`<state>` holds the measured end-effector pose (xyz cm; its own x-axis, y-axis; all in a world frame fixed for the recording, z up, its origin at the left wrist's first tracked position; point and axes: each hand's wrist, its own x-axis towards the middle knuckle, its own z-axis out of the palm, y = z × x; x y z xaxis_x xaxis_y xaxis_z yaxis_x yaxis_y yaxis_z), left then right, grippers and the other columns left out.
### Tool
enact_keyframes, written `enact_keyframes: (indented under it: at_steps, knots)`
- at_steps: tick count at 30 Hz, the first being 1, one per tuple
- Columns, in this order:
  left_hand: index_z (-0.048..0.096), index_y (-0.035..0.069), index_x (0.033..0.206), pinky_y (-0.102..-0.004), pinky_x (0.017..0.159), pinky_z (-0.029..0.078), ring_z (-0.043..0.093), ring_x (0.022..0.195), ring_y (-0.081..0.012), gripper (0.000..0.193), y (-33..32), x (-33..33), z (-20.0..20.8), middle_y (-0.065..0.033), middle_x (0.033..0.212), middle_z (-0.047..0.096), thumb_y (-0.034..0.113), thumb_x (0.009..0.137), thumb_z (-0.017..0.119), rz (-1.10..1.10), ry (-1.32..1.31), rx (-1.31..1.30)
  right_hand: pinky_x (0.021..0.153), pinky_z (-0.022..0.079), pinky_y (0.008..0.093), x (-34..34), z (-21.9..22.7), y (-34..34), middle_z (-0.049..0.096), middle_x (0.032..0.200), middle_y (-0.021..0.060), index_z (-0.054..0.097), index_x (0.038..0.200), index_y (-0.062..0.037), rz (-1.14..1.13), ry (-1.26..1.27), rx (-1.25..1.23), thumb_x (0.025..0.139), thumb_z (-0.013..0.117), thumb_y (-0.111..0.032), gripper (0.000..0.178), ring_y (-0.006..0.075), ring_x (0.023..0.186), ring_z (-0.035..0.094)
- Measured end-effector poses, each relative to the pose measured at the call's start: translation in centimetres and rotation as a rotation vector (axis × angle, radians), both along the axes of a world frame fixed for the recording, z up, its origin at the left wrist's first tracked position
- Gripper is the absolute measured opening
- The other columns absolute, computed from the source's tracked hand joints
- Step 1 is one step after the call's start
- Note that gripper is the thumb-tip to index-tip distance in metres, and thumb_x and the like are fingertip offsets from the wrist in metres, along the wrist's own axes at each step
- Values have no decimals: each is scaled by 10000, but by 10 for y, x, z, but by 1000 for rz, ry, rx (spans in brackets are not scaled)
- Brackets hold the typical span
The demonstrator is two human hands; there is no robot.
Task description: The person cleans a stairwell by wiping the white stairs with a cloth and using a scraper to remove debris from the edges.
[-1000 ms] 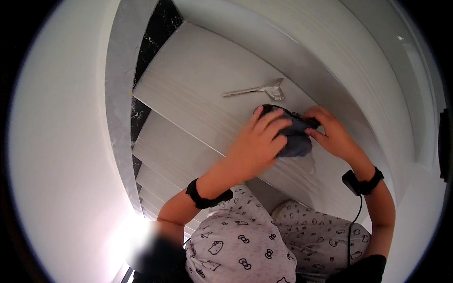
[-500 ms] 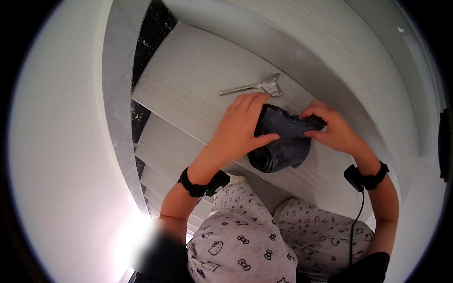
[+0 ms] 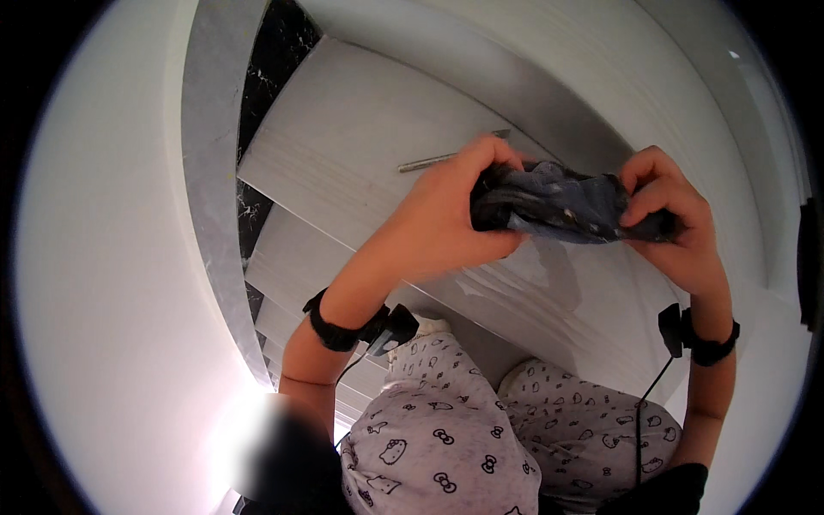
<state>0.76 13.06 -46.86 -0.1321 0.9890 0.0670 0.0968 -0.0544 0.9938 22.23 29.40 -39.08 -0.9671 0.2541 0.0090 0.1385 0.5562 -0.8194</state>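
A dark blue-grey, crumpled cloth (image 3: pixel 562 204) with black, wet-looking parts and pale specks is held up over the stair tread. My left hand (image 3: pixel 446 210) grips its left end, thumb in front and fingers behind. At the other end, my right hand (image 3: pixel 678 219) is closed round the bunched edge with bent fingers. On the tread just beyond my left hand lies a scraper; its thin handle (image 3: pixel 425 163) shows, while most of its blade is hidden behind that hand.
Grey stone stair treads (image 3: pixel 343 112) descend toward the lower left. A darker wet-looking patch (image 3: pixel 558 266) marks the tread under the cloth. A white curved wall (image 3: pixel 112 257) bounds the left side. My knees in patterned trousers (image 3: pixel 438 421) are close below.
Both hands have raised the cloth off the tread, and my right hand has moved right. The cloth went from a folded bundle to a stretched strip, and my left hand now covers much of the scraper.
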Motion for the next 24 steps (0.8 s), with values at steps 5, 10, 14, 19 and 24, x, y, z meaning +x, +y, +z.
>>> enact_keyframes:
  at_steps: [5, 10, 14, 19, 24]
  knots:
    - [492, 110, 884, -361, 826, 462, 575, 1016, -259, 400, -18, -1, 12, -95, 1104, 573, 61, 578, 745, 43, 494, 285, 825, 485, 368, 5, 3, -16, 516, 1161, 110, 599, 863, -97, 108, -83, 106, 592, 638, 100, 337, 259, 1026, 570]
    - [539, 101, 904, -404, 830, 432, 554, 976, -287, 375, -62, 33, -49, -88, 1067, 548, 37, 580, 715, -147, 674, 335, 805, 492, 377, 21, -57, -55, 559, 1060, 122, 549, 856, -73, 363, -165, 327, 701, 631, -13, 186, 299, 974, 573]
    - [576, 83, 1069, -405, 826, 437, 554, 964, -289, 471, -90, 60, -64, -95, 1047, 551, 80, 619, 718, -157, 797, 292, 768, 491, 390, 33, -83, -70, 564, 996, 115, 527, 887, -70, 450, -227, 326, 726, 621, -59, 186, 301, 942, 582]
    - [570, 74, 1118, -355, 817, 453, 575, 918, -265, 540, -89, 44, -49, -104, 1052, 568, 171, 625, 766, -204, 630, -13, 792, 498, 390, 12, -68, -54, 567, 1035, 124, 529, 1012, -63, 282, -406, 28, 668, 676, -61, 373, 318, 978, 581]
    - [554, 53, 1130, -418, 912, 413, 517, 1059, -336, 529, -62, 24, -30, -124, 1119, 546, 216, 672, 763, 145, 483, -218, 952, 419, 423, -18, -74, -41, 553, 1154, 173, 492, 1230, -35, 132, -152, 517, 691, 717, -116, 589, 372, 1101, 537]
